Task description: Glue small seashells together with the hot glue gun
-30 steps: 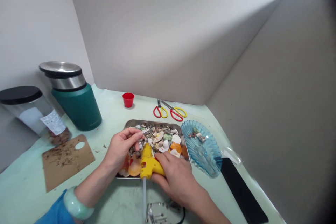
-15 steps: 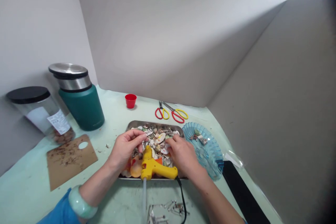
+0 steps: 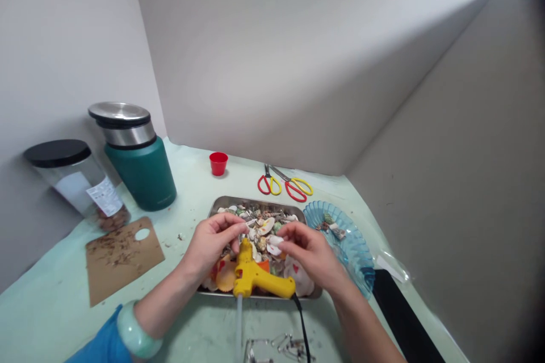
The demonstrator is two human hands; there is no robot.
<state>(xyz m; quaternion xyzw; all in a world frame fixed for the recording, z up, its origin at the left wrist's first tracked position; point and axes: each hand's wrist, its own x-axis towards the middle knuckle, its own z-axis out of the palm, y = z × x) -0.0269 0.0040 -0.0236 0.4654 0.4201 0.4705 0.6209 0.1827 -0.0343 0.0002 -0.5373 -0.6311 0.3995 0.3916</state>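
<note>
A metal tray (image 3: 317, 296) full of mixed seashells (image 3: 267, 226) lies in front of me. My left hand (image 3: 219, 235), over its left side, pinches a small, thin whitish shell (image 3: 251, 222) between thumb and forefinger. On the right, my right hand (image 3: 307, 249) is closed on a white shell (image 3: 276, 240) at its fingertips, just above the pile. Between the hands a yellow glue gun (image 3: 264, 279) rests across the tray's near edge, nozzle on the shells. Its glue stick (image 3: 239, 323) sticks out toward me.
A blue glass plate (image 3: 353, 238) with a few shells is right of the tray. Behind stand a red cup (image 3: 218, 164) and two scissors (image 3: 293, 188). Left are a green flask (image 3: 142, 173), a jar (image 3: 85, 187) and a brown board (image 3: 128, 266). Metal bits (image 3: 289, 346) lie nearest me.
My right hand has lifted from the pile and now has a white shell at its fingertips. The left hand keeps its pinch; the whole view has shifted slightly.
</note>
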